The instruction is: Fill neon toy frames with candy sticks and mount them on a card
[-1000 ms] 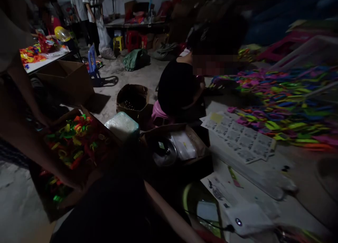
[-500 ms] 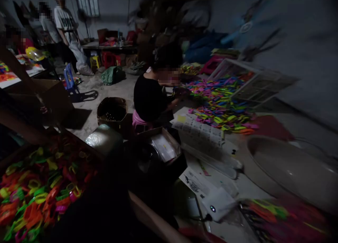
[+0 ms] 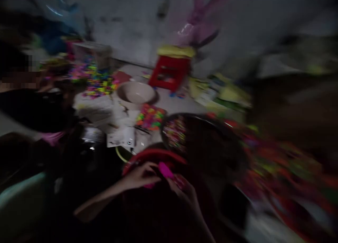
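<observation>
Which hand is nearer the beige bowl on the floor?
Left. The left hand sits almost straight below the beige bowl; the right hand is lower and further right. Both touch a pink piece.

Left hand point(image 3: 141, 175), right hand point(image 3: 185, 193) together, fingers curled.

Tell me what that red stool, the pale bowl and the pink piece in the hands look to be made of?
The frame is dim and blurred, so these are guesses. Red stool: probably moulded plastic, uniform saturated red. Pale bowl: smooth, plain beige with a soft sheen, plastic or ceramic; cannot tell. Pink piece, held between the left hand and right hand: likely bright plastic, solid glossy colour.
</observation>
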Available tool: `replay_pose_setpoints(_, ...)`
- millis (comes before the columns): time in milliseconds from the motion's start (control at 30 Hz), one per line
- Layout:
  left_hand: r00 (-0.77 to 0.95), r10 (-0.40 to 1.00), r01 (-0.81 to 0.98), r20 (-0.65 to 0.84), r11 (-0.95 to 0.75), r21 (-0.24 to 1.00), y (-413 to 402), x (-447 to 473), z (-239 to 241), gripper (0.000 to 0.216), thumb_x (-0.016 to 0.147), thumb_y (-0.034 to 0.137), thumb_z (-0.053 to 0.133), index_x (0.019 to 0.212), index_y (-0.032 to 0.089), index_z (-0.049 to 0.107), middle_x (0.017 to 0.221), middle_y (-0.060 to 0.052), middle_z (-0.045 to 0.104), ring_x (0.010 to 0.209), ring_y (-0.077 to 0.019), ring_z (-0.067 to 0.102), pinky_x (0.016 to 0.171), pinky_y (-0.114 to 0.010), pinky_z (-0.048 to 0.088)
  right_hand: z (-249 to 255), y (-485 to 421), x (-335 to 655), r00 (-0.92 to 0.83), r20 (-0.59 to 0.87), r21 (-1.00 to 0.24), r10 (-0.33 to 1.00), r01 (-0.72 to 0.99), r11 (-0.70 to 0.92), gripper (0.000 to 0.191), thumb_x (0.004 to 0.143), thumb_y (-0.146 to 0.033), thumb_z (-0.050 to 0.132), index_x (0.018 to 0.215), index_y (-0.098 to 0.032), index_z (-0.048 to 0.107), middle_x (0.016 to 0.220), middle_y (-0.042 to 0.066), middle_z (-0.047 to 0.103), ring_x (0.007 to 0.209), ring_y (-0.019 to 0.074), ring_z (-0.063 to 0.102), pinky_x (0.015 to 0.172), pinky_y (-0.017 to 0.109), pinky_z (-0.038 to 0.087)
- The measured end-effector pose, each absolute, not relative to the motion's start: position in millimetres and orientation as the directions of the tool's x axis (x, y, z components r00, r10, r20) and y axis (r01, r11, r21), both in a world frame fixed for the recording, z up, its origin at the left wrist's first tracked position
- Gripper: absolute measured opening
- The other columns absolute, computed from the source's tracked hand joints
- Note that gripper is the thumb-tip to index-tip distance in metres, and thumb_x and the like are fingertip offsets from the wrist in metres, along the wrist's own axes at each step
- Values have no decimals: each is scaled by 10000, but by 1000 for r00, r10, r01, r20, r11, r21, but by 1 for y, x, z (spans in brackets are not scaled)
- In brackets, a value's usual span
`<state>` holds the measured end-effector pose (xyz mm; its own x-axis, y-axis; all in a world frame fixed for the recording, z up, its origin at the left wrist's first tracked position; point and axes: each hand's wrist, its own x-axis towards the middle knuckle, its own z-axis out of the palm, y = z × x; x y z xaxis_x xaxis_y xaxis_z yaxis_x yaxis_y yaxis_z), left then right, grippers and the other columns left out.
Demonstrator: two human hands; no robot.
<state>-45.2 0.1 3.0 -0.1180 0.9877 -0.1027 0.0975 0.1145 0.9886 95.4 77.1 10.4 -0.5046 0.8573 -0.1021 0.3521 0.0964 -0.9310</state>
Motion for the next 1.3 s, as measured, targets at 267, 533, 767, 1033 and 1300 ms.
replay_pose_setpoints(267, 309, 946, 210, 100, -171, 963, 64, -46, 13, 406, 833, 334, 637, 1219, 251, 545, 1228, -69, 608, 1023, -181, 620, 876, -310, 523, 26, 74, 176, -563, -112, -994, 819, 68, -89, 367, 727, -482, 701, 787, -151, 553, 661, -32, 494, 602, 86, 435, 564, 203, 371)
replay_pose_setpoints(533, 352, 910, 218, 219, -308, 926, 74, -31, 23, 209, 858, 313, 598, 1042, 214, 600, 1074, -62, 643, 1024, -182, 604, 874, -292, 501, 30, 74, 184, -321, 59, -998, 945, -28, 53, 309, 753, -437, 678, 864, -163, 588, 771, 4, 579, 688, 119, 517, 661, 232, 446)
replay_pose_setpoints(767, 464, 844, 381, 268, -464, 800, 78, -29, 29, 204, 891, 275, 560, 1088, 228, 536, 1206, -62, 572, 1096, -166, 576, 865, -255, 498, 28, 71, 188, -207, 165, -970, 964, 142, 197, 193, 791, -311, 646, 912, -164, 618, 802, 12, 642, 693, 122, 570, 630, 208, 452)
replay_pose_setpoints(1033, 564, 733, 636, 380, -679, 367, 76, -27, 44, 178, 916, 360, 528, 1004, 214, 579, 948, -7, 682, 869, -157, 647, 767, -279, 513, 35, 76, 187, -418, 194, -888, 888, 310, 340, 173, 822, -207, 598, 986, -153, 598, 891, 29, 675, 759, 127, 625, 673, 199, 461)
replay_pose_setpoints(1300, 512, 784, 726, 351, -614, 310, 73, -29, 46, 229, 930, 252, 511, 1142, 247, 598, 989, -11, 675, 941, -174, 582, 856, -328, 474, 30, 78, 181, -309, 161, -887, 938, 371, 274, 152, 838, -305, 597, 914, -178, 561, 841, 16, 675, 735, 135, 628, 652, 207, 472)
